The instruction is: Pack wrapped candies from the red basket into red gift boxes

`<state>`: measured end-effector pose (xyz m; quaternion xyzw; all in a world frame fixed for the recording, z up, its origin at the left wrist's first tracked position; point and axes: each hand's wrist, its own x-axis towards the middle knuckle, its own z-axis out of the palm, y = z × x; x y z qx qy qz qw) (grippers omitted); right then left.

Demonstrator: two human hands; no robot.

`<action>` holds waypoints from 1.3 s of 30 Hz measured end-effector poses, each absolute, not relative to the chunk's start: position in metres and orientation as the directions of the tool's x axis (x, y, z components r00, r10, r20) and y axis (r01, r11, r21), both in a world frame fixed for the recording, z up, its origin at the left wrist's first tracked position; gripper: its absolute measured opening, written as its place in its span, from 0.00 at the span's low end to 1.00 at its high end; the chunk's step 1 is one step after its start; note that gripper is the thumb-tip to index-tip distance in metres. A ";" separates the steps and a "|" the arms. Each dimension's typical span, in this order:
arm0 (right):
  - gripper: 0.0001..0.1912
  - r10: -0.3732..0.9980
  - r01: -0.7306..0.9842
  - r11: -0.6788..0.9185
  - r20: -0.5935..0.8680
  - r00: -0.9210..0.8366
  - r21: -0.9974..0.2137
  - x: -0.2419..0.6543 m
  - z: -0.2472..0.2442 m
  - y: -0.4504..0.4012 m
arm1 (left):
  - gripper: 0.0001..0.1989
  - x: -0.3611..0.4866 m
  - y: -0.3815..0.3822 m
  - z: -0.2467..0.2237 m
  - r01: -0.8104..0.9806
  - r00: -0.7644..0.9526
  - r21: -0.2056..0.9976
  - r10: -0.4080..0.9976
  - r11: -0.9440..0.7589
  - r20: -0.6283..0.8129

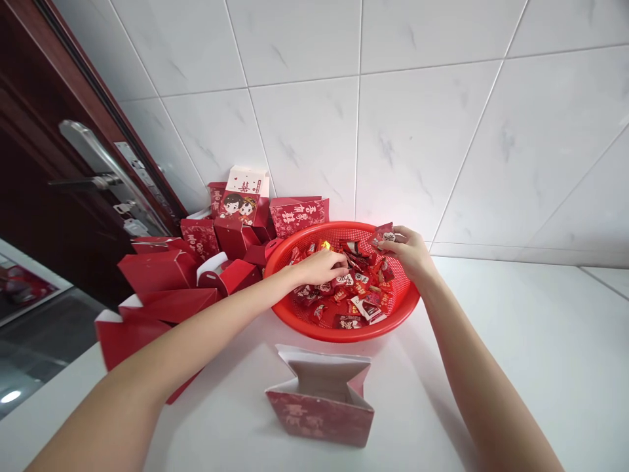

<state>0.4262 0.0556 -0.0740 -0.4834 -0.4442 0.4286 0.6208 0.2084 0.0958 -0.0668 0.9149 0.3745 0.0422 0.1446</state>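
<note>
A red plastic basket point(344, 335) holds many wrapped candies point(361, 288) in red, white and brown. Inside it, my left hand point(322, 267) reaches down among the candies with its fingers curled; what its fingertips grip, if anything, is hidden. At the basket's right rim, my right hand point(407, 249) pinches a dark red candy packet point(383, 235) between thumb and fingers, above the other candies. Nearer to me, an upright red paper box point(324, 419) stands with its top open, and no candy shows inside.
Several red boxes point(162, 275) with white inner flaps crowd the left side of the white table point(531, 367). Behind rises a tiled wall point(407, 131). A dark door point(29, 131) with a metal handle point(98, 154) is at the left.
</note>
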 end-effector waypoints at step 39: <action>0.20 0.975 -0.098 0.186 0.171 0.141 -0.978 0.430 -0.079 0.059 | 0.24 0.183 0.099 -0.060 0.614 0.704 0.481 0.709 -0.626 0.023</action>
